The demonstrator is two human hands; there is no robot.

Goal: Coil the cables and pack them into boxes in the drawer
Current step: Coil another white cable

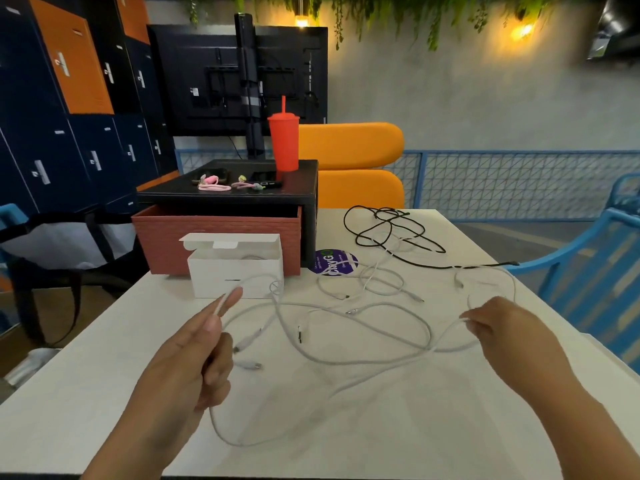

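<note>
White cable (450, 349), pinched by left hand (201, 351) and right hand (502, 327), loops across table (415, 431), short of its near edge.

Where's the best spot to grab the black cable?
Probably pinch the black cable on its straight tail by the right edge of the table, coming down from above. That stretch lies flat and straight, away from its tangled loops.

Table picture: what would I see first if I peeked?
A tangle of white cables sprawls across the middle of the table, with the left hand and right hand each holding a strand. A bright red cup with a straw stands on the black stand behind.
</note>
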